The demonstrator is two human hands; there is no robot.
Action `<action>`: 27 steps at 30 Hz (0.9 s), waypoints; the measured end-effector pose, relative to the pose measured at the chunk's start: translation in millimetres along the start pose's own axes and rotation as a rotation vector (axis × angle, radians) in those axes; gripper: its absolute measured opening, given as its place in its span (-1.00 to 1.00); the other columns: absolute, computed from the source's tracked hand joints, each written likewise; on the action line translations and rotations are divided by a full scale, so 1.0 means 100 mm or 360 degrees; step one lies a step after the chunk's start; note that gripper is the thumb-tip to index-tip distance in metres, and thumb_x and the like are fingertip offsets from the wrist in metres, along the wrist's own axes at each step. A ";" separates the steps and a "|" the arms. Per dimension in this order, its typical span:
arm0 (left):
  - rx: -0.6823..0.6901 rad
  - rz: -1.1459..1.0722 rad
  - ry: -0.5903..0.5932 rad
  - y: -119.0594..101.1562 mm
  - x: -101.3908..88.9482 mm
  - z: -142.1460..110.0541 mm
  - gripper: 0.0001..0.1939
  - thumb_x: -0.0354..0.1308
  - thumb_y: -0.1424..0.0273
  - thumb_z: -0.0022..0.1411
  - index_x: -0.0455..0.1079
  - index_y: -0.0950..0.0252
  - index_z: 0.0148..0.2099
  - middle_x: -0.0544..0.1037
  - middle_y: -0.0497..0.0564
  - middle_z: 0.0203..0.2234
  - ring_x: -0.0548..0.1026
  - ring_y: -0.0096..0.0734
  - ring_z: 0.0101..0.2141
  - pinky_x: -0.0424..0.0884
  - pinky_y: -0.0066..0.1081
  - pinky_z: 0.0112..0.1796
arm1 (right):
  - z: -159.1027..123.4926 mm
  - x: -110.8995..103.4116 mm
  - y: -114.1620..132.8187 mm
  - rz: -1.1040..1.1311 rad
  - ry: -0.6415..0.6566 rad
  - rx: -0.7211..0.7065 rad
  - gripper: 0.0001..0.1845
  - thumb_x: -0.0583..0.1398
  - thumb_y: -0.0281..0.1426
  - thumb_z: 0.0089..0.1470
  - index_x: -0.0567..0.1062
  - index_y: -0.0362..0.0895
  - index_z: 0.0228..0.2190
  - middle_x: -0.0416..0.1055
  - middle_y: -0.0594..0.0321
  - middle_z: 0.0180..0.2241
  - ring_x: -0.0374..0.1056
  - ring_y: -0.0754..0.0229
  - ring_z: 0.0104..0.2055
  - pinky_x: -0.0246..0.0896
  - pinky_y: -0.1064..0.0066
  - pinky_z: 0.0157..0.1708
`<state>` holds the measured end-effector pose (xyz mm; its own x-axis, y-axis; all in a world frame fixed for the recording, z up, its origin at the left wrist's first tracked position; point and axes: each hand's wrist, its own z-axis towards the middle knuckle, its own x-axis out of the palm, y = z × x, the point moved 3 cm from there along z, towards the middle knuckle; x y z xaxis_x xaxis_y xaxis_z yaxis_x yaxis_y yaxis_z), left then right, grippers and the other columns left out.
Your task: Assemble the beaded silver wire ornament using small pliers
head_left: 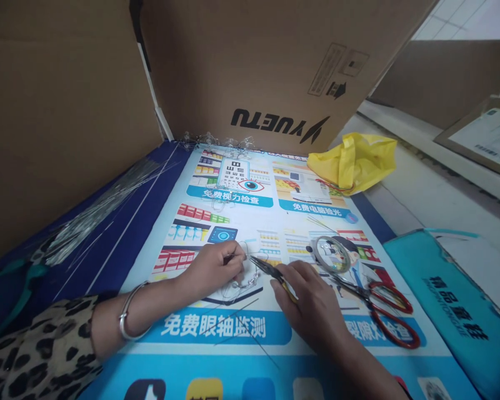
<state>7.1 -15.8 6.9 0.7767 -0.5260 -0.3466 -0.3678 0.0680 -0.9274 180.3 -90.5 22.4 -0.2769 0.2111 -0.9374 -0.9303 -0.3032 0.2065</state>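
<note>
My left hand (219, 263) is closed in a pinch on a thin wire piece, a looped wire strung with small clear beads (250, 280) hanging below the fingers. A pair of pliers (266, 268) with yellow-and-black handles is gripped in my right hand (310, 297). Its jaw tips meet the wire beside my left fingertips. Loose thin wires (248, 323) lie on the printed sheet (229, 355) under and in front of the hands. Just what the left fingers pinch is partly hidden.
Red-handled scissors (394, 314) and a tape roll (332, 254) lie right of my right hand. A yellow bag (358, 164) and a teal box (450, 294) are farther right. Wire bundles (91, 222) lie left. Beaded wire pieces (229, 145) sit before the cardboard wall (250, 66).
</note>
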 end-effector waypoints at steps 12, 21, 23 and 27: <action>0.0181 0.0133 -0.0084 0.02 0.04 -0.02 -0.86 -0.06 0.49 0.11 0.25 0.31 -0.48 0.46 -0.12 -0.64 0.37 -0.59 -0.59 0.21 -0.57 -0.52 | -0.02 0.08 0.01 0.0055 -0.0143 -0.0033 -0.81 0.06 -0.35 0.10 0.36 -0.15 -0.23 0.32 0.15 -0.36 0.24 0.16 -0.30 0.17 0.37 -0.38; 0.0263 0.0320 -0.0166 0.03 0.02 -0.03 -0.86 -0.06 0.48 0.09 0.22 0.31 -0.50 0.40 -0.14 -0.63 0.31 -0.58 -0.57 0.16 -0.56 -0.52 | -0.04 0.08 0.05 -0.0111 -0.0260 -0.0118 -0.77 0.10 -0.38 0.07 0.36 -0.17 -0.19 0.32 0.14 -0.36 0.22 0.14 -0.29 0.15 0.33 -0.36; 0.0277 0.0345 -0.0168 0.03 0.02 -0.03 -0.86 -0.07 0.48 0.10 0.23 0.31 -0.49 0.41 -0.13 -0.62 0.32 -0.57 -0.56 0.16 -0.55 -0.51 | -0.04 0.09 0.07 -0.0166 -0.0281 -0.0132 -0.75 0.10 -0.38 0.07 0.36 -0.18 -0.18 0.32 0.15 -0.37 0.22 0.14 -0.30 0.15 0.34 -0.36; 0.0285 0.0356 -0.0184 0.03 0.02 -0.04 -0.86 -0.07 0.48 0.09 0.24 0.31 -0.49 0.42 -0.12 -0.60 0.34 -0.56 -0.54 0.16 -0.54 -0.50 | -0.05 0.09 0.09 -0.0242 -0.0301 -0.0149 -0.74 0.10 -0.39 0.07 0.37 -0.18 -0.17 0.31 0.16 -0.39 0.23 0.15 -0.31 0.14 0.35 -0.38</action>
<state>6.0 -19.8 3.7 0.7432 -0.3819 -0.5493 -0.4483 0.3252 -0.8326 170.2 -96.1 14.1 -0.1840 0.4280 -0.8848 -0.9407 -0.3377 0.0323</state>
